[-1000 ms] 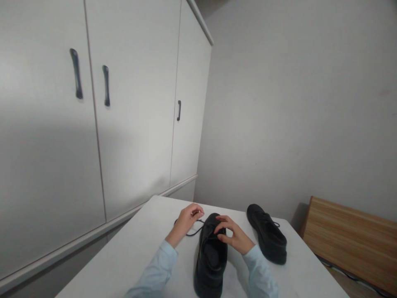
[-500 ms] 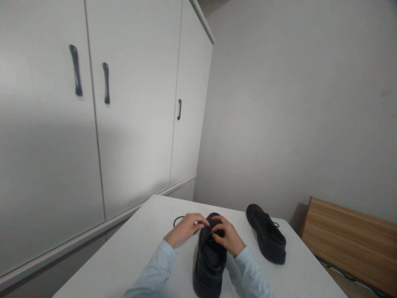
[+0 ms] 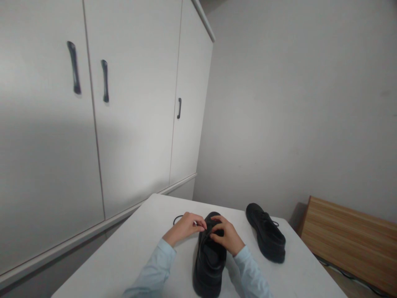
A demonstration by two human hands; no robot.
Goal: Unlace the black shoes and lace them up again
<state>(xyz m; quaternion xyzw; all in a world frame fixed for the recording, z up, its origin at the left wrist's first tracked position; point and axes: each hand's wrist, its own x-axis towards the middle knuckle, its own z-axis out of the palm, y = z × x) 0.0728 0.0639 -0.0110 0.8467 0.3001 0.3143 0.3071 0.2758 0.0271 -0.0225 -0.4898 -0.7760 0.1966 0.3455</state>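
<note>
A black lace-up shoe (image 3: 207, 281) stands on the white table, toe pointing away from me. At the left side of its lacing, my left hand (image 3: 188, 225) is closed in a pinch on the black shoelace (image 3: 176, 219), a loop of which shows beyond the wrist on the table. My right hand (image 3: 226, 234) reaches over the front of the shoe from the right, its thumb and fingers bent together at the eyelets and tongue. Whatever lies between those right fingertips is too small and dark to make out. The eyelets are largely covered by my fingers.
A second black shoe (image 3: 269, 236), its lace threaded, sits at the right of the white table (image 3: 130, 256). White cabinets with dark handles (image 3: 105, 80) run along the left. A wood-grain board (image 3: 350, 244) is beyond the table at the right, near a grey wall (image 3: 294, 103).
Both hands stay at the shoe's lacing. The left fingertips have shifted slightly toward me and to the left, and the right thumb and forefinger moved slightly left.
</note>
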